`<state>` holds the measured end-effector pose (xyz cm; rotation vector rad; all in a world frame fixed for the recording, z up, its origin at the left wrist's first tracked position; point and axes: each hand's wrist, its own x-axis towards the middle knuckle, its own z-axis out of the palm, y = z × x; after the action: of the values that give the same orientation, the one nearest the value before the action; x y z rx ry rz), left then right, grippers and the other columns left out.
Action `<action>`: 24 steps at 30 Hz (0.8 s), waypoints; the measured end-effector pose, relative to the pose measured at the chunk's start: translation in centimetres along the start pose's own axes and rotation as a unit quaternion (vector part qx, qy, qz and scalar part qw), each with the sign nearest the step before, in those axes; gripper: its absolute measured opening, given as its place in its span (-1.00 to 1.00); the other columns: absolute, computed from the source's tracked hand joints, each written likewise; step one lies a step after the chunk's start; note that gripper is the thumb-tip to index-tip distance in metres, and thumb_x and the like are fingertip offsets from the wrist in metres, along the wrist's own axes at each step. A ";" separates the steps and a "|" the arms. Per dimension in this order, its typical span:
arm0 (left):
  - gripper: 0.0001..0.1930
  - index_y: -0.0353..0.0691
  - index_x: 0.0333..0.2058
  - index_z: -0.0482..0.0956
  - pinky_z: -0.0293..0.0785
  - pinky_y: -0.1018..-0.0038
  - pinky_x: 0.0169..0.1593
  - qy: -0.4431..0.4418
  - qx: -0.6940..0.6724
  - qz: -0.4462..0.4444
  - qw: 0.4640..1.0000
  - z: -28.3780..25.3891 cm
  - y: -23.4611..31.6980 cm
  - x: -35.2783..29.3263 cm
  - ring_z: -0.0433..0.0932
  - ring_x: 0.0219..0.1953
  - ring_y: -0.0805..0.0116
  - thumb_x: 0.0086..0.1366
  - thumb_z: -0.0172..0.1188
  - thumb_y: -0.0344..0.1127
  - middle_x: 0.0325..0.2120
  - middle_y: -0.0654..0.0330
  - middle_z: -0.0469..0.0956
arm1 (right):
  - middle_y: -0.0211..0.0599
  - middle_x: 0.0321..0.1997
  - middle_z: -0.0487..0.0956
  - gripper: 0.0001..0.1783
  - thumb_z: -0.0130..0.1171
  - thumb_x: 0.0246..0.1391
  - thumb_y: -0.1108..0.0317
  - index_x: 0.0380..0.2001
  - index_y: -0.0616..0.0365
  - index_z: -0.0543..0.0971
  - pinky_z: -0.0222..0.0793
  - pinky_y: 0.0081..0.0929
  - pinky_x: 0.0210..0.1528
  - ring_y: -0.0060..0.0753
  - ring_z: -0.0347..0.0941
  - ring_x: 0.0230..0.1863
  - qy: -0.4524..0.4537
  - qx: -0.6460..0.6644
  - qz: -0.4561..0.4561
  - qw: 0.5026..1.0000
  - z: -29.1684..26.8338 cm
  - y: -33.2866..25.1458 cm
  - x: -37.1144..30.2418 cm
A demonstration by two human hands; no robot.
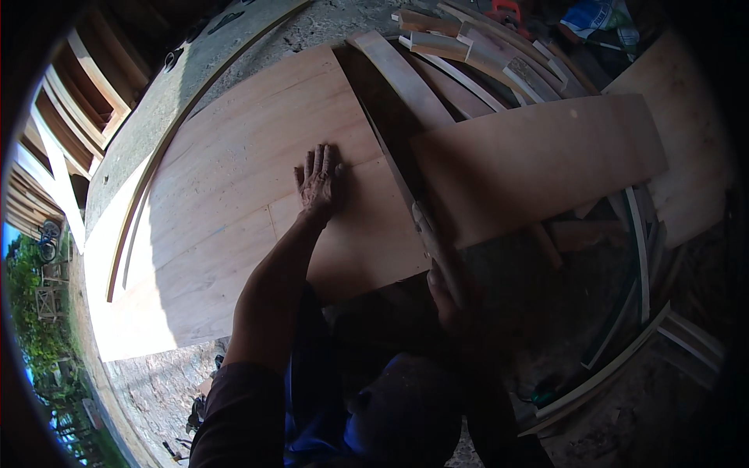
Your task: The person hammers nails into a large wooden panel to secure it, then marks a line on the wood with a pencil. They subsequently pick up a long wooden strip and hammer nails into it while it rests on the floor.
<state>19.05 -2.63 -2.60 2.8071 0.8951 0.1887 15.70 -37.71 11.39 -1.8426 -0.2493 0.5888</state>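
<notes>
My left hand (318,181) lies flat with fingers spread on a large pale plywood sheet (234,187), near its right-hand side. Low at the sheet's right edge, my right hand (445,298) is closed around a long, narrow, worn wooden-looking tool (434,242). This tool runs along the edge, close against it. Deep shadow hides part of the right hand and the tool's lower end, so its exact kind cannot be made out. Just right of the tool is a smaller plywood piece (538,160) with a curved far edge.
Several curved wooden strips (484,58) are piled at the far right, near a red object (505,9) and a blue-and-white bag (601,27). A long thin strip (168,132) lies along the big sheet's left side. Wooden frames (86,93) stand at the far left.
</notes>
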 end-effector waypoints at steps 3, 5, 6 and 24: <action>-0.35 -0.05 0.47 0.01 -0.31 -0.11 0.48 -0.005 -0.003 -0.017 1.000 0.1 -1.4 -0.2 -0.17 0.53 0.06 0.50 -0.31 0.07 0.50 0.15 -0.07 | -0.07 0.18 0.56 -0.48 0.24 0.20 0.29 0.21 0.18 0.49 0.50 -0.27 0.09 -0.10 0.57 0.11 -0.021 -0.112 0.022 0.993 -1.9 0.8 -2.6; -0.35 -0.05 0.46 0.02 -0.31 -0.11 0.48 0.015 -0.008 -0.022 1.000 0.1 -0.5 -0.3 -0.17 0.54 0.07 0.50 -0.33 0.07 0.51 0.15 -0.08 | -0.07 0.16 0.57 -0.47 0.24 0.21 0.27 0.23 0.16 0.48 0.49 -0.23 0.09 -0.08 0.56 0.11 -0.052 -0.302 0.102 0.946 -5.4 3.8 -9.1; -0.36 -0.05 0.46 0.02 -0.32 -0.11 0.48 0.026 -0.004 -0.024 0.999 0.1 -0.5 -0.4 -0.17 0.54 0.07 0.50 -0.33 0.07 0.51 0.15 -0.08 | -0.07 0.15 0.57 -0.46 0.24 0.21 0.27 0.23 0.16 0.48 0.49 -0.22 0.09 -0.07 0.56 0.11 -0.051 -0.325 0.087 0.940 -5.4 4.4 -9.6; -0.36 -0.05 0.45 0.04 -0.31 -0.15 0.47 0.024 -0.008 -0.028 0.999 -0.7 0.4 -0.5 -0.15 0.53 0.03 0.50 -0.28 0.07 0.50 0.13 -0.06 | -0.03 0.19 0.53 -0.47 0.22 0.22 0.27 0.23 0.16 0.45 0.48 -0.27 0.11 -0.10 0.56 0.10 -0.005 -0.169 -0.115 0.979 -2.2 4.4 -4.0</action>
<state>18.69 -3.14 -1.86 2.7693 0.9782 0.2558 12.89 -42.87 8.97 -2.0990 -0.5919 0.4121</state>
